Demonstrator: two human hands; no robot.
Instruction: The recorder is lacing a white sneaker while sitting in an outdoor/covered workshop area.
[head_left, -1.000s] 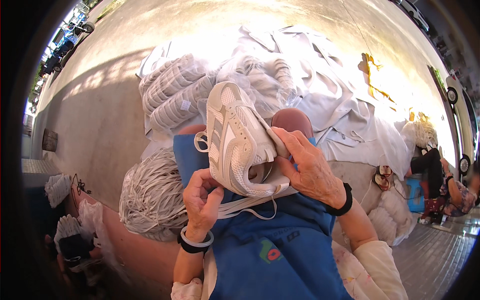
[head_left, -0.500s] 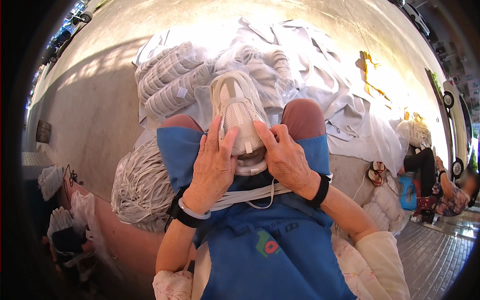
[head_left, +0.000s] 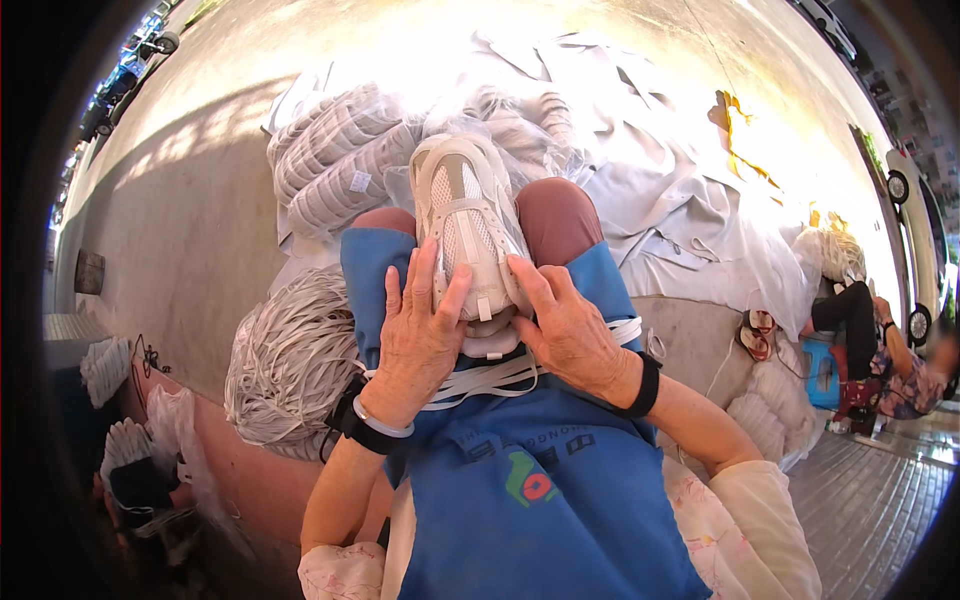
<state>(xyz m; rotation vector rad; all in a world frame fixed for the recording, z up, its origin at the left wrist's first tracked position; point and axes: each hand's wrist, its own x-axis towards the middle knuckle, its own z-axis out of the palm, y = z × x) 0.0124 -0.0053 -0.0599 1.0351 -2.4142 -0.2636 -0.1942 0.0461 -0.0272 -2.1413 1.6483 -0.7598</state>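
Over the lap, between the person's knees, a pale beige mesh sneaker stands with its toe pointing away and its collar toward the body. The left hand is partly open, fingers extended and slightly spread, with fingertips and thumb gripping the near left side of the sneaker. The right hand is half curled, holding the opposite side between forefinger and thumb near the opening. Both wrists wear dark bands, and the left one also has a pale bangle. Flat white laces lie across the blue apron just behind the sneaker. Beside the left knee sits a large bundle of laces. Beyond the knees, stacked pale shoes in clear plastic rest on white sheeting. Far right, a co-worker sits near a blue stool.
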